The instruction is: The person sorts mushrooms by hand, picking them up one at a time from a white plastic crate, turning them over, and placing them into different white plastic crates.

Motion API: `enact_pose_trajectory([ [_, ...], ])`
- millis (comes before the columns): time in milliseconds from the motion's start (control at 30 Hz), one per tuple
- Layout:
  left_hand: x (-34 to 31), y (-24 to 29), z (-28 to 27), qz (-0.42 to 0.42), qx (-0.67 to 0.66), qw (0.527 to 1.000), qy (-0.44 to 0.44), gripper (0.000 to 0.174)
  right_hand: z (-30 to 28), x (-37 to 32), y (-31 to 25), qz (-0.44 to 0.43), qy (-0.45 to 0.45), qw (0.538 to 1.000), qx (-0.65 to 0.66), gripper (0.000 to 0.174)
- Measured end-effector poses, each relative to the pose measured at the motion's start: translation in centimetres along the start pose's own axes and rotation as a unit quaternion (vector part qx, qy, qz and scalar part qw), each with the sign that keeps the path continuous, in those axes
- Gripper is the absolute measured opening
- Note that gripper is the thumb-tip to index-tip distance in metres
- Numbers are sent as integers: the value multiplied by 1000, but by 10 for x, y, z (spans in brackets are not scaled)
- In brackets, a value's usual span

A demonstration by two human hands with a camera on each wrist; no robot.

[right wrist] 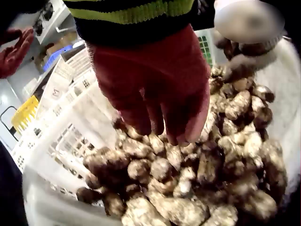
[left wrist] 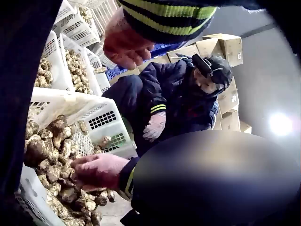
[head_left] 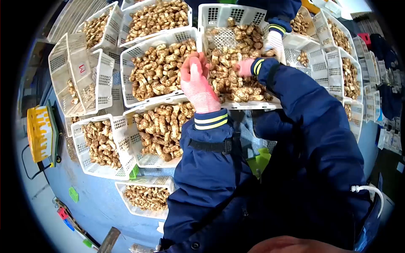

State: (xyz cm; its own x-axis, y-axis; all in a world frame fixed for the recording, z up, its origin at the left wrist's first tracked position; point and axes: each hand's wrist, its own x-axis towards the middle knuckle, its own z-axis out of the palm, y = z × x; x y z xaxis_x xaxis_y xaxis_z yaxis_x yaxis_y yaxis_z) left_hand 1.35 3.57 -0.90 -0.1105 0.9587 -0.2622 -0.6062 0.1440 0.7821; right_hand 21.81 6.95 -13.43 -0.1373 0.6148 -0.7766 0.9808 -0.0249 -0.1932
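Observation:
Brown-and-cream mushrooms point(head_left: 223, 76) point(right wrist: 178, 207) fill much of a white slotted crate point(head_left: 211, 14) in the head view. My right hand point(head_left: 246, 67) point(left wrist: 101, 170) point(right wrist: 153, 89), in a pink glove, reaches down into this crate. Its fingers point downward and touch the mushrooms in the right wrist view; the fingertips are partly hidden. My left hand point(head_left: 198, 84) point(left wrist: 126, 42) point(right wrist: 16, 52), gloved likewise, is raised near the crate's left side, palm up with its fingers loosely bent and nothing visible in it.
Another person point(left wrist: 176, 94) crouches opposite; a white-gloved hand point(head_left: 274, 44) reaches into the same crate. More mushroom crates point(head_left: 126, 80) stand left, behind and right. A yellow crate point(head_left: 39, 133) on a cart is at far left, and a small crate point(head_left: 145, 211) lies on the blue floor point(head_left: 97, 202).

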Motion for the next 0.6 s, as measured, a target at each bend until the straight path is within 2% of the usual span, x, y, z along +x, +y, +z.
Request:
enact_pose_trajectory([
  [67,1,2,-1,3,30,1000,-3,25,32,-6,6,-33,-10,997,-66,52],
  [133,1,-1,-2,15,22,1000,-12,25,47,-14,-4,-29,-27,991,-125,58],
  [200,1,0,0,10,28,999,-13,26,50,-17,-10,-20,-74,988,-131,65],
  [267,-1,-1,3,3,32,999,-18,26,47,-20,-6,-50,-61,994,-78,68],
  [333,-1,-1,2,-1,19,999,-34,29,37,-29,-6,-38,-82,995,-39,66],
  [400,0,-2,1,-1,21,999,-30,29,33,-32,-5,-79,-108,991,21,61],
  [467,0,-3,-1,2,27,999,-25,29,30,-40,-6,-155,-11,980,124,51],
  [533,1,-3,-1,10,22,999,-28,29,23,-57,-3,-169,14,913,372,51],
  [567,1,-3,-1,6,22,999,-24,29,23,-55,3,-208,43,899,383,49],
  [600,1,-2,-1,2,21,1000,-20,28,18,-72,-3,-248,-6,802,544,45],
])
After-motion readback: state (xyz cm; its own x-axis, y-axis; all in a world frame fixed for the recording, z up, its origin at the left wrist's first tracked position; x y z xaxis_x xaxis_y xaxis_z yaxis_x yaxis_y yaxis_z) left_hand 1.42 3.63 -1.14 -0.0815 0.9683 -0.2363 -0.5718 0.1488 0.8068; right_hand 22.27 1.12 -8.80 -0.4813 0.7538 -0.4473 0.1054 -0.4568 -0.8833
